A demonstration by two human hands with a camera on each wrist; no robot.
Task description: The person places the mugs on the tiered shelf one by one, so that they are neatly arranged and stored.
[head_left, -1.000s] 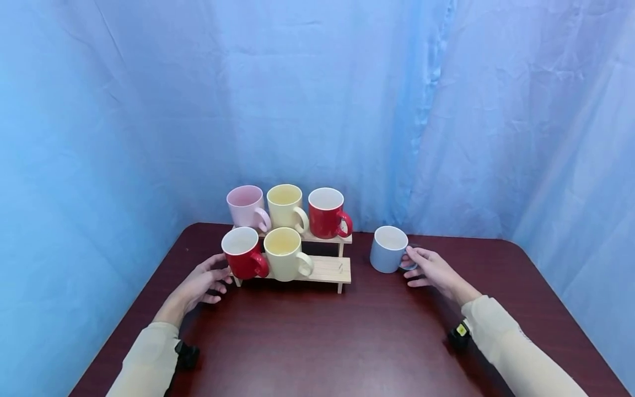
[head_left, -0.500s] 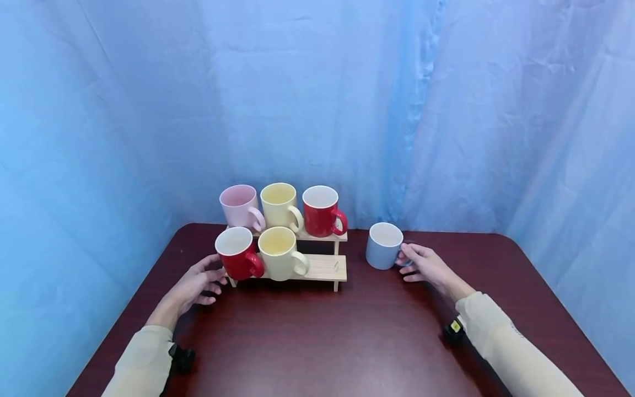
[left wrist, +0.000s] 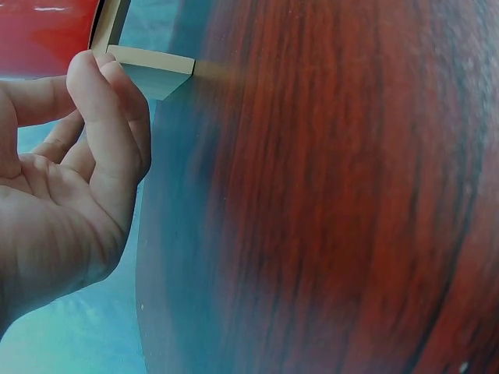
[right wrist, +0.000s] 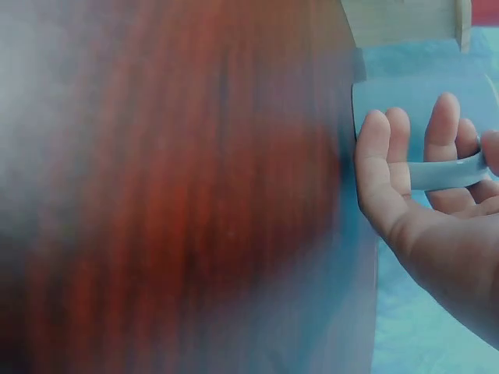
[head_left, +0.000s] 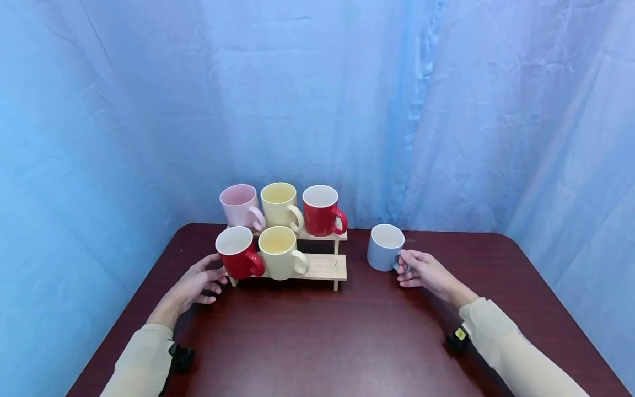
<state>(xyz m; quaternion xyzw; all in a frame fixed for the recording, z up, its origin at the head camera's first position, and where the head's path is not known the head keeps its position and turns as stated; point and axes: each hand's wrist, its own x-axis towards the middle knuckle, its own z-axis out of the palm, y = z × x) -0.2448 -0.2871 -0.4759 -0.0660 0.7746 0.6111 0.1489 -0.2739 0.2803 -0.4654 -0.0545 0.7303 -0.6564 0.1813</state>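
My right hand (head_left: 421, 271) holds a light blue mug (head_left: 381, 251) with a white inside by its handle (right wrist: 443, 173), at the rack's right. Its fingers curl around the handle in the right wrist view; the mug stands upright. My left hand (head_left: 195, 284) grips the left end of a two-step wooden rack (head_left: 324, 267), fingers bent at the shelf edge beside a red mug (head_left: 235, 262). On the same lower step stands a yellow mug (head_left: 276, 262). The upper step bears a pink mug (head_left: 238, 212), another yellow mug (head_left: 276, 212) and another red mug (head_left: 317, 218).
All handles on the rack point right. The lower step's right end is bare wood. Dark red wood-grain table (head_left: 347, 342) lies under everything, and a blue curtain (head_left: 317, 99) hangs behind and at both sides.
The whole head view has shifted slightly. Over the last half second my right hand and the blue mug came a little nearer, with the handle turned slightly toward me. The left hand stayed put.
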